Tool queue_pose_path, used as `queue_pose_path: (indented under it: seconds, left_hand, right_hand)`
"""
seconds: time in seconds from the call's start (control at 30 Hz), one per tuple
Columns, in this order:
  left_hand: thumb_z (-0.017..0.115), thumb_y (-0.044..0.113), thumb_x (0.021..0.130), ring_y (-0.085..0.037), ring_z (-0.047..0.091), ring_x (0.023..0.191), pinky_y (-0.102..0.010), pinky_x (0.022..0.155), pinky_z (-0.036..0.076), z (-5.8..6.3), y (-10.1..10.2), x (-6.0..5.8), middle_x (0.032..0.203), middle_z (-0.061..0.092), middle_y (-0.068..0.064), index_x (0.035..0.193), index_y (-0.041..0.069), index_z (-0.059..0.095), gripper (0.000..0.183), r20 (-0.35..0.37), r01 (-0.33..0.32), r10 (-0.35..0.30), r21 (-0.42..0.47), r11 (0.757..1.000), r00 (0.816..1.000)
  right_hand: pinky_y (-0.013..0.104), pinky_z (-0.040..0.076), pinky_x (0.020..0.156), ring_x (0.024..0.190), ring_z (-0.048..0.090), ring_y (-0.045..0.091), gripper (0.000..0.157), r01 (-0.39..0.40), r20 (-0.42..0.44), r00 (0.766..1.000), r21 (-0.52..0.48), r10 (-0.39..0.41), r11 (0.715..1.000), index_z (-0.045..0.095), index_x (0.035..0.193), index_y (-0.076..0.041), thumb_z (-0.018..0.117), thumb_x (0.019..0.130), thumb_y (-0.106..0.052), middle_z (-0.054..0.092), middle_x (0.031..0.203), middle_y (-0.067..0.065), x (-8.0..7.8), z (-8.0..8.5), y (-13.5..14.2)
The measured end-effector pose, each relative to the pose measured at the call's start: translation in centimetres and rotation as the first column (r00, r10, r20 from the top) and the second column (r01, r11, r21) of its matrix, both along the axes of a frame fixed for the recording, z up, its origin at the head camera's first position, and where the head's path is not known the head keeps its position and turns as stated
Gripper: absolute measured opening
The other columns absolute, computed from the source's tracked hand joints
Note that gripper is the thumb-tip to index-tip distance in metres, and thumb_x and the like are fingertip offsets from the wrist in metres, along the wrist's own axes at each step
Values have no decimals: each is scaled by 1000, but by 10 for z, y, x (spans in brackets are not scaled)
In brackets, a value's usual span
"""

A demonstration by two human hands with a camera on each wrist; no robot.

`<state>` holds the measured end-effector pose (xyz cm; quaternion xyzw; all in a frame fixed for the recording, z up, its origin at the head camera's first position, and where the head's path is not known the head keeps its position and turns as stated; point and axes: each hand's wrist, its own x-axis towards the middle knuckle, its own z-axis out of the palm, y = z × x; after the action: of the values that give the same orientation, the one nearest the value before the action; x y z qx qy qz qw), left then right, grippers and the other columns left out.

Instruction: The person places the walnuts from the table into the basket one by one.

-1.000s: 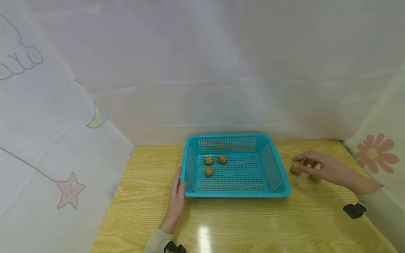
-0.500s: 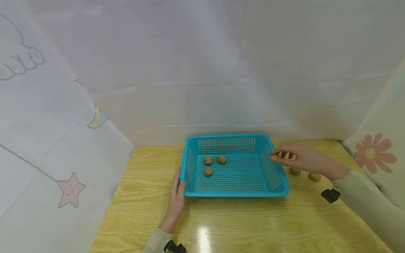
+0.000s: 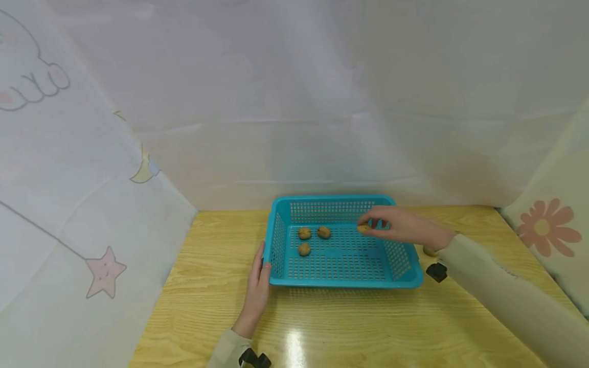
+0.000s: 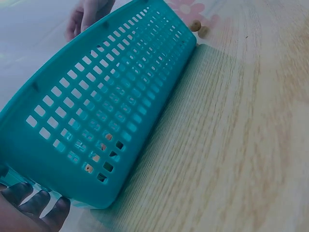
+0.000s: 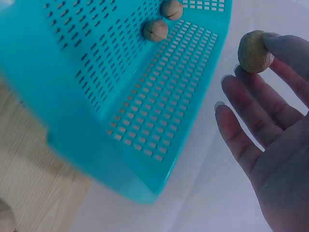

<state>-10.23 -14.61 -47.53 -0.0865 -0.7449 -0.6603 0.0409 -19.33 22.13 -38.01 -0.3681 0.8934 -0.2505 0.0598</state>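
My right hand [image 3: 407, 226] pinches a walnut [image 5: 255, 52] between thumb and fingertips, above the right half of a blue perforated plastic basket [image 3: 342, 283]. Inside, toward the left, lie three walnuts: one at the back left [image 3: 304, 233], another beside it [image 3: 324, 232], and a third nearer the front [image 3: 304, 249]. At the basket's left end, my left hand [image 3: 256, 292] grips the side, its thumb at the rim and its fingers along the outer wall. Part of one more walnut [image 3: 430, 251] shows on the table right of the basket, beside the right sleeve.
Two walnuts [image 4: 199, 29] on the table beyond the basket appear in the left wrist view. The wooden table [image 3: 340, 327] meets a pale cloth backdrop [image 3: 230, 153] just behind the basket. Printed side cloths stand at left and right.
My right hand has lifted a walnut from the table at the right and carried it left over the basket. The left hand and basket have stayed in place.
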Motion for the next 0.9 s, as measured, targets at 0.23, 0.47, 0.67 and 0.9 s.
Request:
queue_pose_path:
  seconds: [0.23, 0.47, 0.67, 0.9]
  left_hand:
    - [29, 8, 103, -23, 18, 141, -37, 110, 22, 1, 1, 0, 155, 15, -3, 150, 16, 15, 50, 1, 0, 0, 3, 1000, 1000]
    - [32, 20, 104, -16, 20, 140, -35, 110, 23, -30, -3, -9, 154, 18, 7, 149, 32, 19, 48, -26, -32, 32, -6, 999, 999]
    - [31, 19, 104, -17, 19, 140, -38, 111, 22, -29, -4, -9, 154, 18, 5, 149, 31, 18, 48, -10, -36, 36, -28, 999, 999]
    - [30, 8, 103, -26, 18, 141, -44, 110, 22, -4, 0, -1, 155, 16, -7, 150, 15, 17, 50, 2, -11, 11, -6, 1000, 1000]
  right_hand:
    - [33, 51, 77, 89, 55, 3, 24, -49, 68, 996, -10, 49, 999, 62, 116, -32, 61, 92, -31, 59, 111, -15, -16, -10, -31]
    - [28, 50, 74, 88, 57, 9, 26, -86, 131, 988, 4, 85, 996, 63, 117, -29, 60, 92, -32, 60, 113, -13, -32, -34, -56]
    - [32, 49, 80, 98, 57, 13, 31, -117, 220, 968, -14, 117, 993, 60, 122, -26, 61, 91, -31, 60, 121, -3, -40, -51, -73]
    - [36, 49, 84, 102, 58, 15, 29, -156, 228, 961, -9, 154, 988, 63, 119, -17, 63, 91, -20, 61, 121, 3, -48, -70, -87]
